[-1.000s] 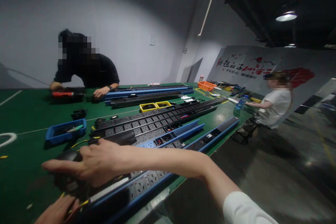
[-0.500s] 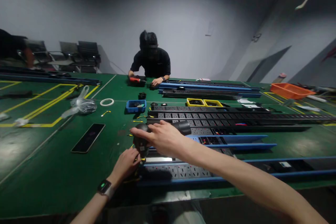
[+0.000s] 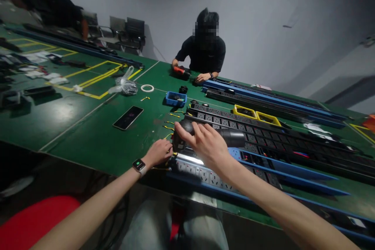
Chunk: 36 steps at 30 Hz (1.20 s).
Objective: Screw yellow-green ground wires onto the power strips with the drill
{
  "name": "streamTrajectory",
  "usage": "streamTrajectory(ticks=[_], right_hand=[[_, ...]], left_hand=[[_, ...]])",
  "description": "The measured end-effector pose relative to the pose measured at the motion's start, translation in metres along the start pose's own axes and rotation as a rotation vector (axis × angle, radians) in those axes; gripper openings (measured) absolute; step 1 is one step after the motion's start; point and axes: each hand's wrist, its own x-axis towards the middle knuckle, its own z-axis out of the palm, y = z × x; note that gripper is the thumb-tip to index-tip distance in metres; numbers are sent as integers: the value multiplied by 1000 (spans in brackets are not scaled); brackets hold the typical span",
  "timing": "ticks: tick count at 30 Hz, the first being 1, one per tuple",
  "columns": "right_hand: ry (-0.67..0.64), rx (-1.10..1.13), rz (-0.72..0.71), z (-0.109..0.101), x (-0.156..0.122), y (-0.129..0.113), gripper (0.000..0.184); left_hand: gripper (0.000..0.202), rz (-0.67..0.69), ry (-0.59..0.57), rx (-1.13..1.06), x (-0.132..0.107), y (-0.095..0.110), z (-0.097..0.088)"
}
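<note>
Fingers of the right hand [image 3: 206, 142] are lying spread and loose over a dark electric screwdriver [image 3: 205, 134], resting on its top rather than clamping it; the tool's rounded head is poking out just past the fingertips and its barrel is running out beyond the knuckles. Fingers of the left hand [image 3: 159, 152] are curling narrow at the near end of a power strip [image 3: 205, 172] in a blue channel, touching it just below the screwdriver's head, though what, if anything, they are pinching is too small to tell. A watch [image 3: 139, 165] is sitting on that wrist. Short yellow wires [image 3: 169, 126] are lying on the green tabletop [image 3: 93, 140] just beyond the left fingers. Farther out from those fingers a phone [image 3: 128, 117] is lying face up, and past it a clear plastic bag [image 3: 124, 86] and a white ring of tape [image 3: 147, 88] are resting near each other. A small blue bin [image 3: 175, 99] is sitting well beyond the right fingertips, with two yellow trays [image 3: 256, 114] off beyond the screwdriver's barrel, among long black power strips [image 3: 263, 129]. Across the tabletop a person in black [image 3: 205, 52] is leaning over a red tool [image 3: 179, 71].
</note>
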Motion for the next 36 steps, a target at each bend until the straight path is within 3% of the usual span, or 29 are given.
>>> streamTrajectory(ticks=[5,10,18,28,36], right_hand=[[-34,-3,10,-2,-3,0,67],[-30,37,4,-3,-3,-3,79],[-61,222,-126,-13,5,12,84],[-86,281,-38,-14,7,13,77],[-136,227,2,-7,10,17,87]], left_hand=[[17,-16,8,-26,0,-2,1],[19,-21,22,-39,0,-2,1],[18,-45,-4,-16,0,-1,0],[15,-22,-16,-72,0,-5,4],[15,-28,-31,-79,1,-5,4]])
